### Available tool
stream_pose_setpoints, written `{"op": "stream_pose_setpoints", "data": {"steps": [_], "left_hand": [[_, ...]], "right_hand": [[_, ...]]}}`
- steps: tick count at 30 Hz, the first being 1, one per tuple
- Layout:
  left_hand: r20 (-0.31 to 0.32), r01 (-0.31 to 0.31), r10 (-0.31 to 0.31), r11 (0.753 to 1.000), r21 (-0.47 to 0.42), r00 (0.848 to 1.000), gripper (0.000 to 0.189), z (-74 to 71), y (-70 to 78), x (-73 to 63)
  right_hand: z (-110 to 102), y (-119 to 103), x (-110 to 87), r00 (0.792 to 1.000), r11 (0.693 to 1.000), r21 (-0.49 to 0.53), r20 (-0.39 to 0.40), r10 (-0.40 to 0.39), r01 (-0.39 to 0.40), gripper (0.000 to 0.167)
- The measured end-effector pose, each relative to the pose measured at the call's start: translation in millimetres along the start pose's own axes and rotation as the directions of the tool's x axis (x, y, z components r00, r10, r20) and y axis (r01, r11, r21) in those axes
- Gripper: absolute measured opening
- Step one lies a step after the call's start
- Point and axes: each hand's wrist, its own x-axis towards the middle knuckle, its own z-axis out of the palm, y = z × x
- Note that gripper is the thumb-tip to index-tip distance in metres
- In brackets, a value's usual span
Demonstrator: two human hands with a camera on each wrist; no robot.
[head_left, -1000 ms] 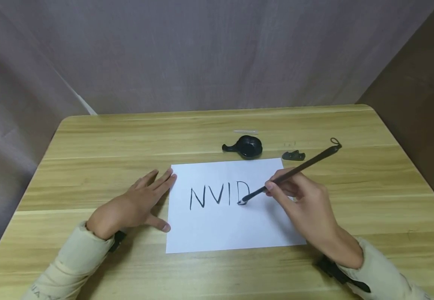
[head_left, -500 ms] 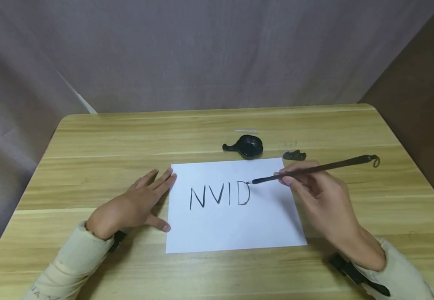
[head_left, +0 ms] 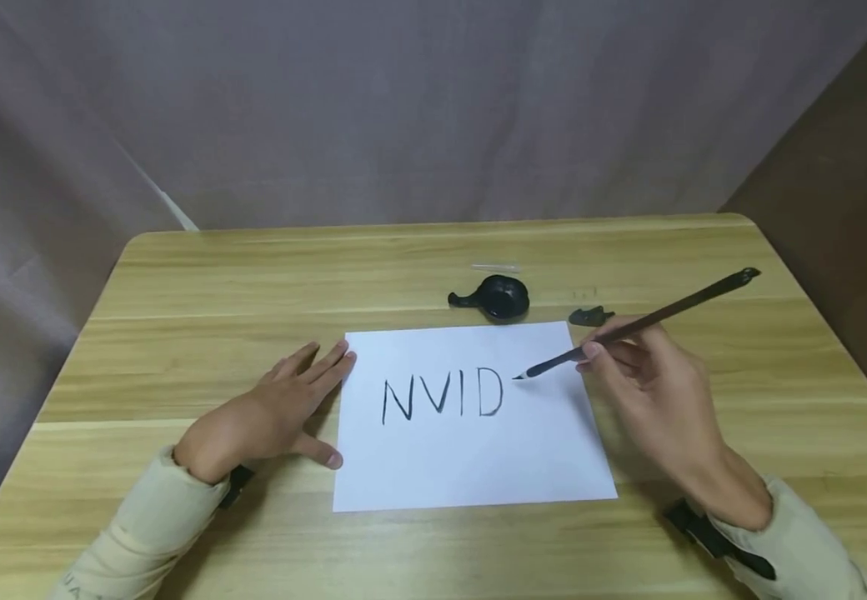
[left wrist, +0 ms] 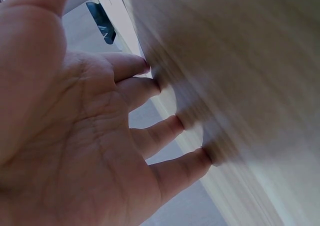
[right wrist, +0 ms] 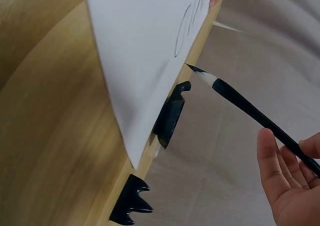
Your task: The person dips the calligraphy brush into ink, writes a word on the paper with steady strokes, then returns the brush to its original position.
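My right hand (head_left: 654, 400) pinches a dark-handled calligraphy brush (head_left: 674, 308) between thumb and fingers. Its bristles are white with a black inked tip, held over the paper just right of the letter D; in the right wrist view the brush (right wrist: 245, 105) shows its tip raised off the sheet. Black letters reading NVID stand on the white sheet of paper (head_left: 471, 467). My left hand (head_left: 264, 421) lies with fingers spread, fingertips and thumb at the sheet's left edge. The left wrist view shows that hand (left wrist: 100, 121) with its fingertips down on the tabletop.
Behind the paper stands a black ink dish (head_left: 503, 298) with a curved handle. A thin clear stick (head_left: 495, 268) lies behind it. A small black brush rest (head_left: 589, 316) sits by the paper's far right corner. The wooden table (head_left: 253, 283) meets grey curtains at the back.
My right hand and the brush have moved from the bottom of the D, up past its top, then off to its right. The D's curve is now joined. The left hand stays in place.
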Motion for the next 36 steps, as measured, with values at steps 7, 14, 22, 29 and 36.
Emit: {"op": "stream_pose_setpoints", "data": {"steps": [7,14,22,29,36], "left_hand": [[0.004,-0.003,0.003,1.0,-0.001,1.0,0.131,3.2,1.8,1.7],[0.006,-0.002,0.002,1.0,-0.01,1.0,0.131,3.0,4.3,1.1],[0.006,-0.016,0.016,1.0,-0.002,1.0,0.13,0.1,5.4,2.7],[0.008,0.007,-0.007,1.0,0.016,1.0,0.131,0.4,2.4,0.6],[-0.01,-0.002,0.003,0.999,0.043,1.0,0.13,0.3,0.8,-0.5]], "right_hand": [[-2.2,9.5,2.8,0.995,0.997,0.023,-0.063,0.077,-0.076,0.02],[-2.2,16.2,5.8,0.991,0.994,0.006,-0.085,0.106,-0.106,0.018],[-2.1,23.0,7.7,0.984,0.988,-0.013,-0.084,0.155,-0.156,0.017],[-0.9,26.1,12.1,0.984,0.986,-0.027,-0.072,0.161,-0.163,0.016],[1.1,27.1,14.6,0.985,0.986,-0.014,-0.058,0.164,-0.165,0.016]]}}
